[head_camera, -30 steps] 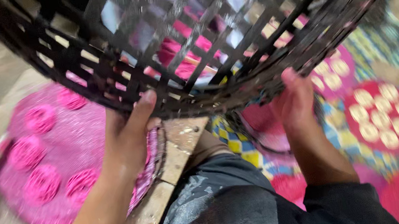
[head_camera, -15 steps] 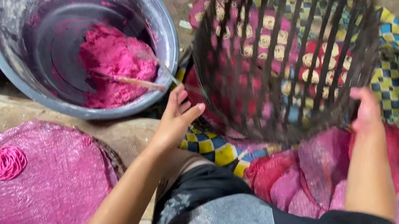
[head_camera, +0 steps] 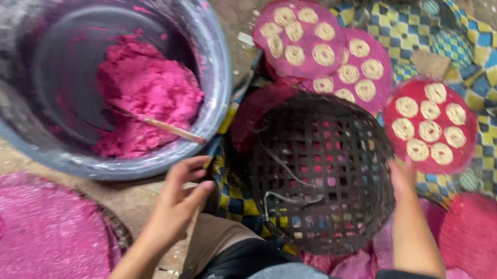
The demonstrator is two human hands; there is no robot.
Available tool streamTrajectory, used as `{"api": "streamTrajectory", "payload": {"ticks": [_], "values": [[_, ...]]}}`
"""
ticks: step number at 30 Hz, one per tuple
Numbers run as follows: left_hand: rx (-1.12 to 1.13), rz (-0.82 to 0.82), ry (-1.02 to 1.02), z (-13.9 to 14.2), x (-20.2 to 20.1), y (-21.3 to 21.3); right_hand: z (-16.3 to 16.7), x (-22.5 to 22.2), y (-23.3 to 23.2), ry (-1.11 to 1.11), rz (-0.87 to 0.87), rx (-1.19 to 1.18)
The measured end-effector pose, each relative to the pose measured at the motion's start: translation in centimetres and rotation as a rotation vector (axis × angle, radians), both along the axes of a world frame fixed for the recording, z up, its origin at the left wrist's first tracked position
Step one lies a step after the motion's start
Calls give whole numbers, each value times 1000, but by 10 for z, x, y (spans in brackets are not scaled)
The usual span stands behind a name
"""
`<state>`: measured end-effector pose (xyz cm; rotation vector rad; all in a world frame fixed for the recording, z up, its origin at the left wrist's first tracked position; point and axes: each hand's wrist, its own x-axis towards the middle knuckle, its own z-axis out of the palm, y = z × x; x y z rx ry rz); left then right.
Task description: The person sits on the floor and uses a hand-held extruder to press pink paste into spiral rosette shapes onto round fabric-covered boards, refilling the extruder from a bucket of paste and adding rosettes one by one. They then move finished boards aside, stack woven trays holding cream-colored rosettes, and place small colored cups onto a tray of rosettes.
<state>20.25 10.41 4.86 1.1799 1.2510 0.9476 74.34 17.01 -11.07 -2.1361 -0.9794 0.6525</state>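
While right hand (head_camera: pixel 402 175) grips basket (head_camera: pixel 321 174) rim, left hand (head_camera: pixel 179 199) apart

No packages, labels, signs or screens appear anywhere in view — only unmarked, handmade wares.

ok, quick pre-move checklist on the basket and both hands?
1. Right hand on the woven basket: ok, it touches the basket's right rim; grip cannot tell.
2. Left hand free: ok, open, beside the basket's left edge, holding nothing.
3. Basket set down: cannot tell, it lies over the checkered cloth.
4. Pink dough in the grey tub: ok, stick resting in it.
5. Round mats of pale coils: ok, uncovered beside the basket.
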Motion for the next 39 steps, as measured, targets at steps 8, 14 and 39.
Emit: {"api": "streamTrajectory", "payload": {"ticks": [8,14,39], "values": [[-91,109,20,38,-12,-11,-15,33,78,-65,-65,-108],[-141,194,-9,44,-30,-51,-32,70,-21,866,-307,-95],[-170,131,61,34,-2,-91,-66,74,-48,-34,-13,-140]]}}
